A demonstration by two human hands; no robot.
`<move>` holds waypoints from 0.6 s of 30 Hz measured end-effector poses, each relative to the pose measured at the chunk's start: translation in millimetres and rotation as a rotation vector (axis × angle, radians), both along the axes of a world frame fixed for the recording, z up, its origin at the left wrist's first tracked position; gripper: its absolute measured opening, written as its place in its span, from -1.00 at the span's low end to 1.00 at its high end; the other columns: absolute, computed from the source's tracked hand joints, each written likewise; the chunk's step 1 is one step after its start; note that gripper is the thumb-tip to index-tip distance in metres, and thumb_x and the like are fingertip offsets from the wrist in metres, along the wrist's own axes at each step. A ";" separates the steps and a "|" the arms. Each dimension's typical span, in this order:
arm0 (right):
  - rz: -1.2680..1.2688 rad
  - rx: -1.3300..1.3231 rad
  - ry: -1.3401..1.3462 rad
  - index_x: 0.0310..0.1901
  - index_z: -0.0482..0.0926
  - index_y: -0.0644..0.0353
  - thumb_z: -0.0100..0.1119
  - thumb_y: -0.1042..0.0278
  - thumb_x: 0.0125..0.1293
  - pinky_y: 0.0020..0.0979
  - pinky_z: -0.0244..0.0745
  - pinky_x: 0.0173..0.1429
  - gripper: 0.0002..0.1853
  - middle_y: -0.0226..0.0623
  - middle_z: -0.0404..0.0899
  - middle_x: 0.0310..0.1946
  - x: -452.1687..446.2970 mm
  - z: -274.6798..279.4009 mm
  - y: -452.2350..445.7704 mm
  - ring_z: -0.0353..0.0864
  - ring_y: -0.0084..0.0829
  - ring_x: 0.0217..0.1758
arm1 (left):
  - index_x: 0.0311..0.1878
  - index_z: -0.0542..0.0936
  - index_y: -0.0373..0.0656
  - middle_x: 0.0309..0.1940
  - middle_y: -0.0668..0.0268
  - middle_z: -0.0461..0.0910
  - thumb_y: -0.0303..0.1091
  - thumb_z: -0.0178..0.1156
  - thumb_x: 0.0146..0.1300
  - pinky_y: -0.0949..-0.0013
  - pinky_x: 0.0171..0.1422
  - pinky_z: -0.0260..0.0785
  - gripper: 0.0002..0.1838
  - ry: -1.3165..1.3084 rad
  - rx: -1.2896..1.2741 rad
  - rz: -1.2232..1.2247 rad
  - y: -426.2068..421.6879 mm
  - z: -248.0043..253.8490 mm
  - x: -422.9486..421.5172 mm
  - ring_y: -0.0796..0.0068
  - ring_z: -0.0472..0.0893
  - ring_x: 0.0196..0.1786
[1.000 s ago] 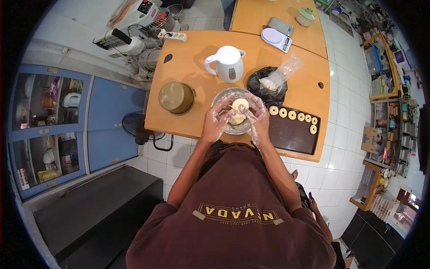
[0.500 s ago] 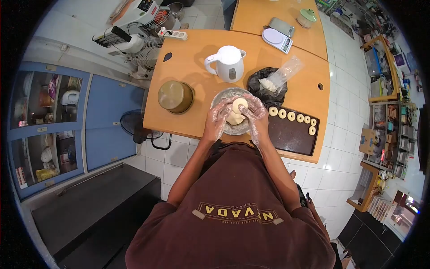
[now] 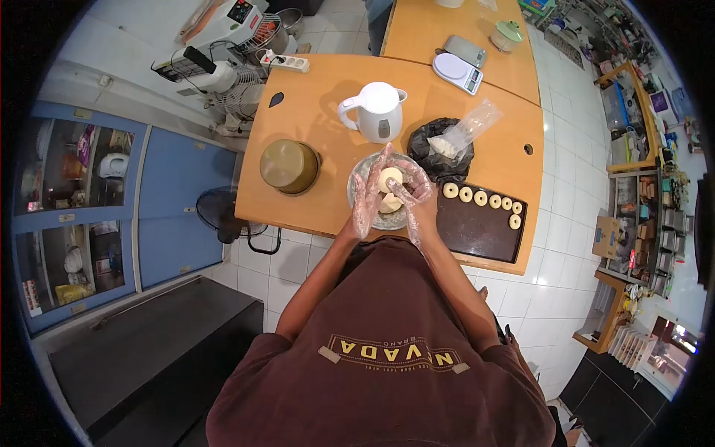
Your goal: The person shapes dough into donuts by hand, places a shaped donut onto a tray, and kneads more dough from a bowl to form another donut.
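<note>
Brown shirt (image 3: pixel 380 328) right up close, with yellow lettering that's upside down from up here. So what are your hands doing past it?

— Both look floury. Your left hand (image 3: pixel 365 200) is held edge-on, fingers straight and pressed together, pointing away from you. Your right hand (image 3: pixel 421 192) has its thumb on the pale dough ball (image 3: pixel 389 178), so you're pinching it against your curled fingers, tho the ones underneath are hidden.

— Is your left touching the ball too?

— Can't tell, they overlap. Ball's between your hands, above the round bowl (image 3: pixel 354 179), and another dough lump (image 3: pixel 390 203) sits in the bowl.

— And around that?

— Dark tray (image 3: pixel 477 231) on your right, seven dough rings: six lined up along the far edge, one just below the end of the row. Brownish pot (image 3: pixel 288 165) on your left. Past the bowl there's a black bag (image 3: pixel 426 165) with a clear bag (image 3: pixel 477 125) leaning out of it, and the white kettle (image 3: pixel 381 115). Way back: a scale (image 3: pixel 453 69), then a green-lidded jar (image 3: pixel 508 33).
</note>
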State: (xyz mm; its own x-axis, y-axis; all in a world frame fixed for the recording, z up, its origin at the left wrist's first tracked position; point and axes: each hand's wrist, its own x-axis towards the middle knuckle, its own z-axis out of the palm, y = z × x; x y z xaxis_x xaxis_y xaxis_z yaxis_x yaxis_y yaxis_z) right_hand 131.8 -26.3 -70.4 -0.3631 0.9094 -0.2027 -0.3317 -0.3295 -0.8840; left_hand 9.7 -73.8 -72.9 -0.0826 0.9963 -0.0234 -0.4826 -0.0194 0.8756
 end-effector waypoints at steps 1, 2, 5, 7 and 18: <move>-0.002 0.017 0.008 0.26 0.55 0.27 0.40 0.61 0.34 -0.40 0.60 0.21 -0.54 -0.27 0.69 0.11 0.0 -3.0 -0.1 0.67 -0.48 0.14 | 0.73 -0.08 -0.11 0.75 0.26 -0.13 0.59 -0.56 0.45 0.01 0.79 -0.24 0.08 -0.006 0.006 -0.008 1.8 -0.3 -0.5 0.23 -0.07 0.75; -0.003 0.033 0.016 0.26 0.55 0.27 0.40 0.61 0.34 -0.40 0.60 0.21 -0.54 -0.27 0.68 0.12 0.2 -4.8 -0.1 0.67 -0.48 0.14 | 0.73 -0.09 -0.11 0.75 0.26 -0.13 0.59 -0.57 0.45 0.01 0.79 -0.25 0.08 -0.012 0.012 -0.016 3.3 -0.9 -1.3 0.23 -0.07 0.75; -0.020 0.033 0.027 0.26 0.55 0.28 0.40 0.60 0.35 -0.39 0.59 0.21 -0.55 -0.26 0.68 0.13 2.0 -0.8 -0.6 0.67 -0.47 0.14 | 0.74 -0.12 -0.10 0.76 0.27 -0.16 0.61 -0.59 0.43 0.00 0.79 -0.27 0.10 0.027 0.028 -0.062 6.0 -6.4 -5.3 0.23 -0.09 0.76; -0.042 -0.013 0.015 0.26 0.56 0.28 0.40 0.59 0.35 -0.39 0.58 0.22 -0.55 -0.26 0.68 0.13 3.4 2.4 0.9 0.67 -0.47 0.15 | 0.74 -0.14 -0.08 0.76 0.27 -0.17 0.63 -0.59 0.41 0.00 0.79 -0.29 0.11 0.039 -0.001 -0.073 5.4 -3.5 -2.7 0.23 -0.10 0.76; 0.032 0.003 -0.014 0.30 0.54 0.33 0.39 0.59 0.36 -0.41 0.58 0.26 -0.51 -0.25 0.69 0.14 6.5 4.7 -0.4 0.67 -0.50 0.15 | 0.75 -0.21 0.03 0.76 0.25 -0.22 0.68 -0.58 0.36 0.03 0.78 -0.33 0.13 0.137 0.038 -0.013 11.0 -0.9 -3.6 0.20 -0.17 0.77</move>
State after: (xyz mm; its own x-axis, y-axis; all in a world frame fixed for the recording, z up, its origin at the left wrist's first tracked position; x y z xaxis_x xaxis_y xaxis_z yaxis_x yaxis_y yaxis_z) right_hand 138.3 -26.7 -65.7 -0.3893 0.8980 -0.2050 -0.3084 -0.3367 -0.8897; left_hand 6.1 -62.8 -73.7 -0.0694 0.9973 0.0253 -0.3590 -0.0486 0.9321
